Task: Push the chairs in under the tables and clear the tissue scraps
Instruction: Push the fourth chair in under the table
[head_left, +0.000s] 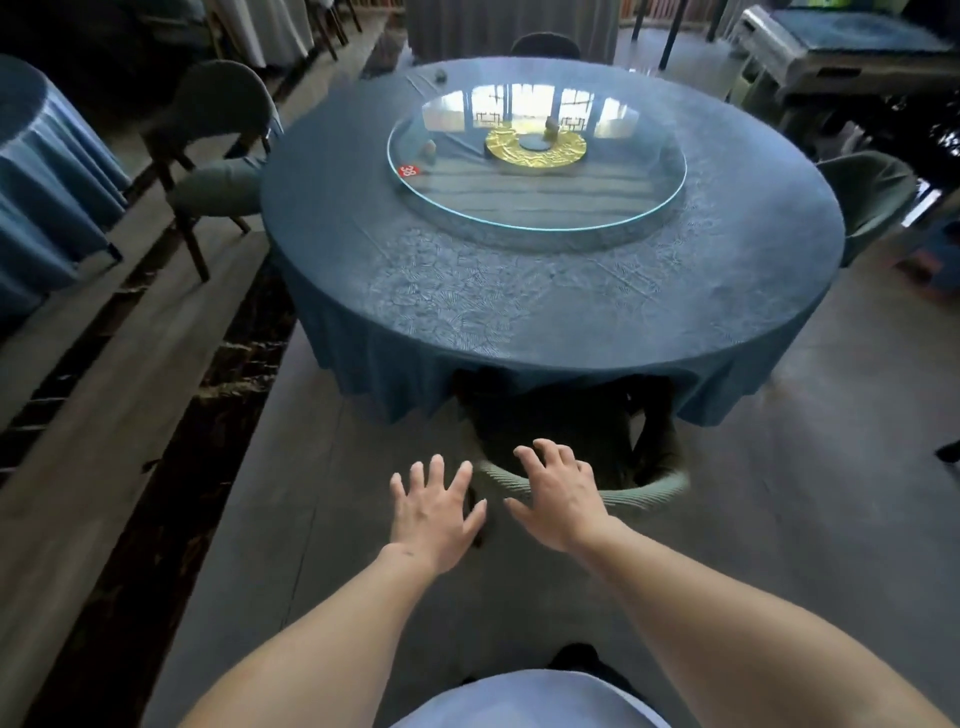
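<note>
A round table (519, 291) under a blue cloth fills the middle of the view. A grey-green chair (654, 483) stands at its near edge, seat tucked under the hanging cloth, curved backrest showing. My left hand (436, 512) hovers with fingers spread just left of the backrest, holding nothing. My right hand (558, 493) lies with spread fingers over the backrest's left end; contact is unclear. No tissue scrap is visible on the table or floor.
A glass turntable (535, 208) with a gold centre disc (535, 148) sits on the table. More chairs stand at the left (218, 156), right (872, 197) and far side (545, 44). Another blue-clothed table (47, 171) is at far left. A dark carpet strip (171, 467) runs along the floor.
</note>
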